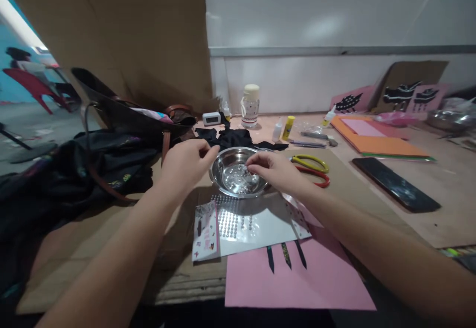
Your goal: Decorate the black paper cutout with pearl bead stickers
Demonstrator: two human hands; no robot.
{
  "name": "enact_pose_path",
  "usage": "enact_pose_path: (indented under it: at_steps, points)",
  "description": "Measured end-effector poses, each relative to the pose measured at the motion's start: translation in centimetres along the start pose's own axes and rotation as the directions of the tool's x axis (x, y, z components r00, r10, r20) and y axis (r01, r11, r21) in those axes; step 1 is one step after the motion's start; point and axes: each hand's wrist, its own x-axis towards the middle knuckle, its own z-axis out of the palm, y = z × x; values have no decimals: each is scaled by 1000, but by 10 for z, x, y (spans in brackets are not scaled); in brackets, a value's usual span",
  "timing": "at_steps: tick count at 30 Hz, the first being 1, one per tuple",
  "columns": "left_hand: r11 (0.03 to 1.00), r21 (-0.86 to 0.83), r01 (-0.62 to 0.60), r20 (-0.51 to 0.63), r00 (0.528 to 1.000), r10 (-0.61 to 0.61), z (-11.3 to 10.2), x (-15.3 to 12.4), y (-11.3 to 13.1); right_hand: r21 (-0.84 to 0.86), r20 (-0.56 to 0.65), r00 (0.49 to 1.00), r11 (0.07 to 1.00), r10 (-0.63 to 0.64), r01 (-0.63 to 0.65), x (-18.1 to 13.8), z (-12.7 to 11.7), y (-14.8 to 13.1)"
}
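A shiny steel bowl (219, 189) holds small clear and silvery bits. My right hand (273, 167) reaches over its right side, thumb and fingertips pinched together; what they hold is too small to make out. At the bowl's left rim my left hand (188, 162) is closed, its thumb pointing at the rim and its fingers mostly hidden. Just in front of the bowl lies a sheet of stick-on gems (232, 224) in rows, with a printed card end (206, 231). Under it, a pink paper (297, 288) bears three dark pointed strips (285, 256).
Scissors (310, 163) with yellow and red handles lie right of the bowl. Black fabric scraps (232, 138), a bottle (250, 105) and a glue stick (288, 127) stand behind. A phone (396, 184) and coloured paper (379, 137) are right; a dark bag (134, 120) is left.
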Motion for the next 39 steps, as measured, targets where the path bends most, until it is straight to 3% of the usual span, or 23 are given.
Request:
enact_pose_path:
  at_steps: [5, 7, 10, 14, 20, 28, 39]
  points:
    - [963, -253, -95, 136, 982, 133, -4, 12, 31, 145, 71, 997, 989, -18, 7, 24, 0, -15]
    - [892, -449, -58, 150, 979, 139, 6, 15, 27, 198, 53, 999, 980, 2, -13, 26, 0, -15]
    - [827, -561, 29, 191, 977, 95, 24, 14, 15, 237, 45, 998, 970, 34, -43, 21, 1, -9]
    - [842, -539, 23, 285, 946, 157, 35, 6, 13, 326, 40, 999, 944, 37, -48, 14, 2, 0]
    - [905, -424, -33, 243, 959, 149, 31, -2, 25, 270, 32, 999, 963, 4, -13, 15, 7, 0]
    - [849, -528, 41, 343, 924, 168, 32, 4, 16, 355, 45, 999, 935, -1, -15, 19, 7, 6]
    - [827, -561, 37, 300, 940, 161, 35, 7, 13, 451, 81, 996, 890, 30, -63, 19, 6, 6]
